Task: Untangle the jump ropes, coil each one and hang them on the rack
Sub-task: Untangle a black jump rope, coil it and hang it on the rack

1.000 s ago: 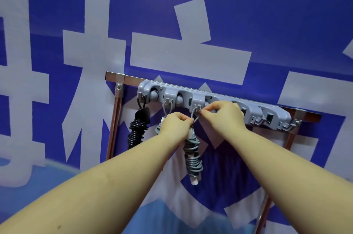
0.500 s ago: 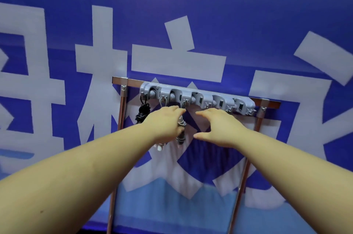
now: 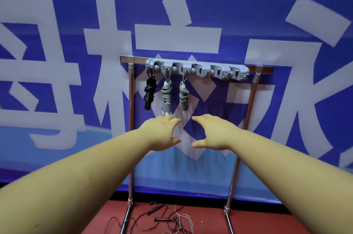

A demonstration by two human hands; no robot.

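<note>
A grey hook rail (image 3: 196,70) is fixed to a metal rack (image 3: 131,119). Three coiled jump ropes hang from its left hooks: a black one (image 3: 149,93), a grey one (image 3: 166,98) and a second grey one (image 3: 183,98). My left hand (image 3: 162,132) and my right hand (image 3: 212,132) hover side by side below the hanging coils, fingers relaxed, holding nothing and touching no rope. More jump ropes (image 3: 168,220), black and grey, lie tangled on the red floor between the rack's legs.
A blue banner (image 3: 76,23) with large white characters fills the wall behind the rack. The rack's right post (image 3: 246,119) and both splayed feet stand on the red floor (image 3: 257,220). The rail's right-hand hooks carry nothing.
Both hands let go of the second grey coil at the hook and drew back and down. I have stepped back, so the rack looks smaller and the floor ropes show.
</note>
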